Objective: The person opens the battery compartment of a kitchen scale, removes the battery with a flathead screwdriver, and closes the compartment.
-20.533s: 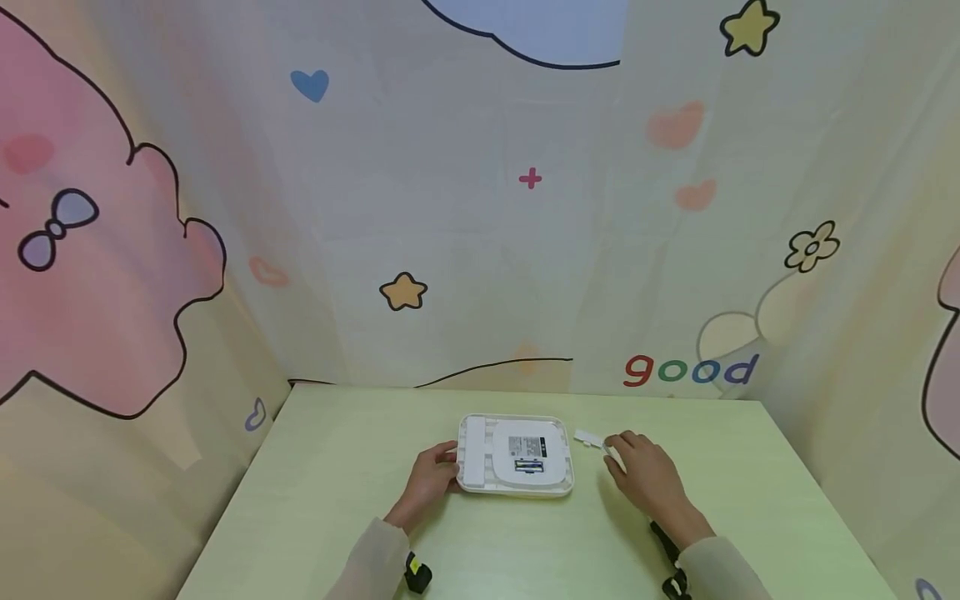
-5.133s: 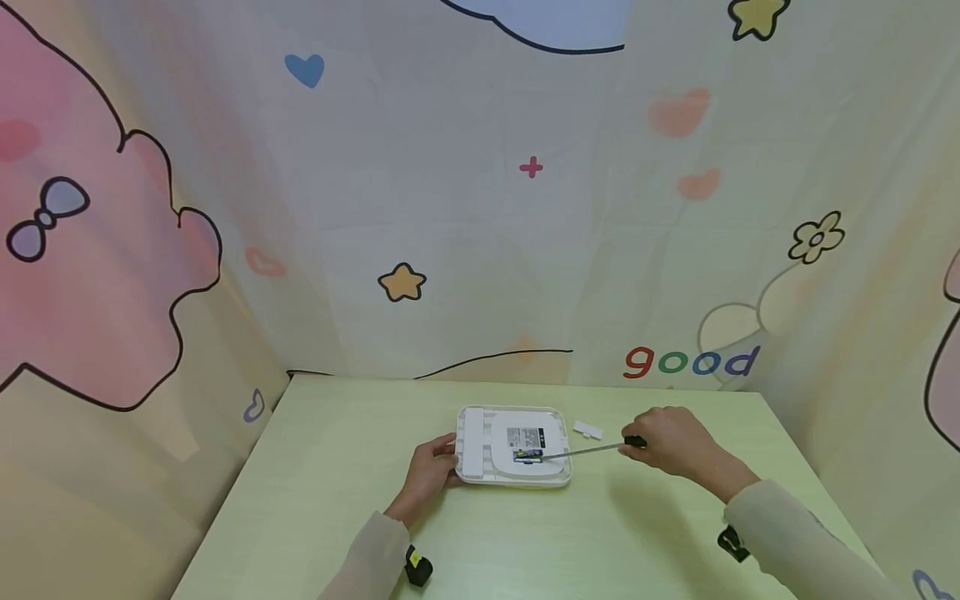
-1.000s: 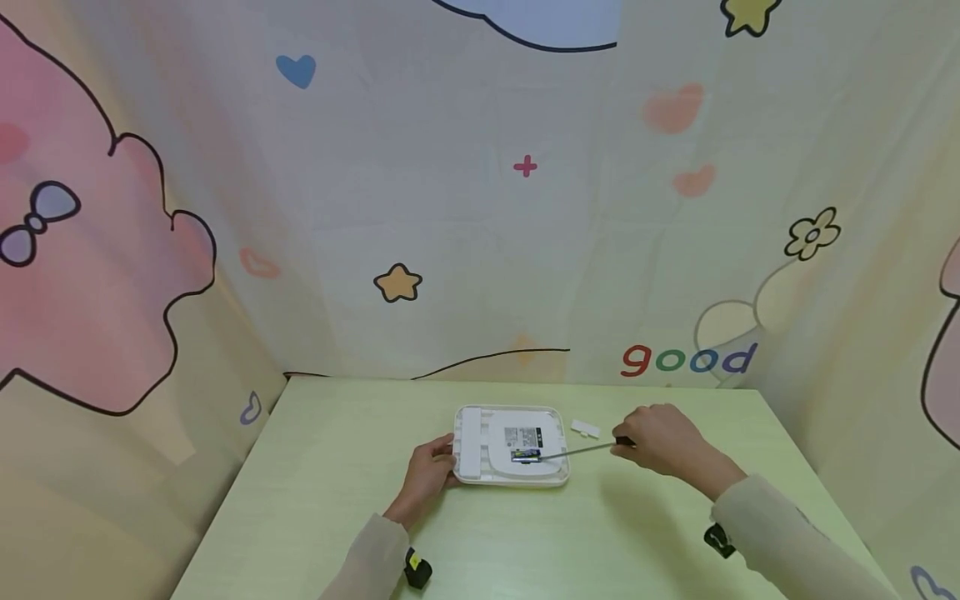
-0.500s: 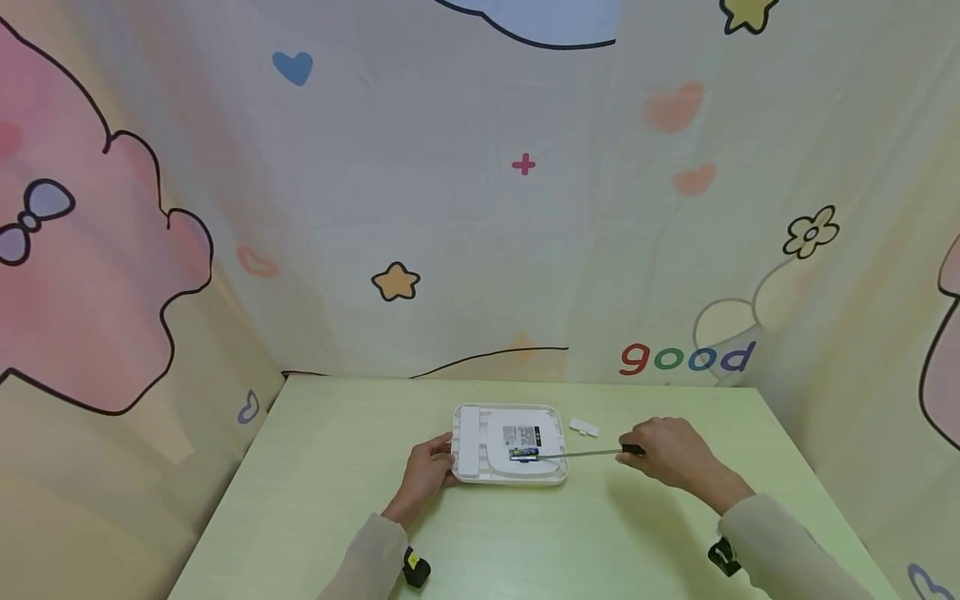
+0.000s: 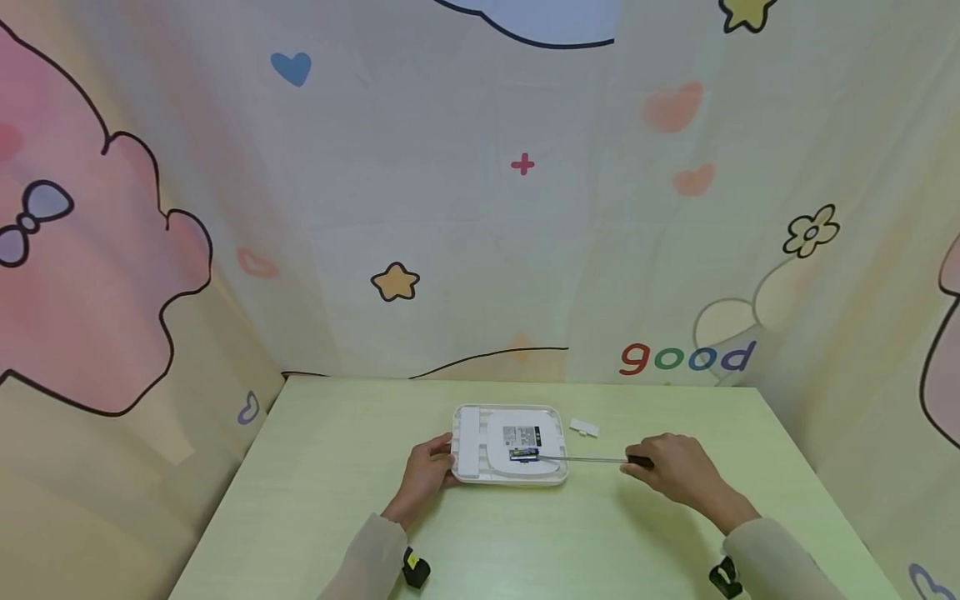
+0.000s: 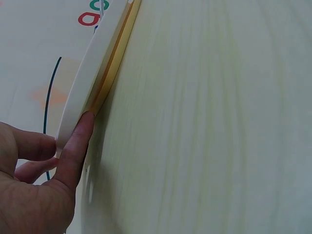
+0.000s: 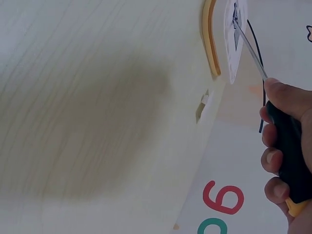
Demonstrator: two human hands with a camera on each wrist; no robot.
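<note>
A white rounded-square device (image 5: 551,421) lies on the table with its underside up, showing a printed label and a battery compartment with batteries (image 5: 523,455) in it. My left hand (image 5: 424,473) holds the device's left edge; in the left wrist view, fingers pinch its rim (image 6: 92,73), which has a yellowish lower band. My right hand (image 5: 678,471) grips a screwdriver (image 7: 287,146) with a dark handle and yellow end. Its metal shaft (image 5: 585,459) runs left, nearly level, with the tip at the compartment. Whether the tip touches a battery is too small to tell.
A small white battery cover (image 5: 584,427) lies on the table just right of the device. The pale wooden table (image 5: 525,550) is enclosed by printed curtains (image 5: 480,250) at the back and sides. A black wrist strap device (image 5: 416,568) hangs under the left sleeve.
About five seconds ago a battery looked tilted up at the screwdriver tip; it now looks flatter. Over the last second my right hand has lowered, levelling the shaft. My left hand stays put.
</note>
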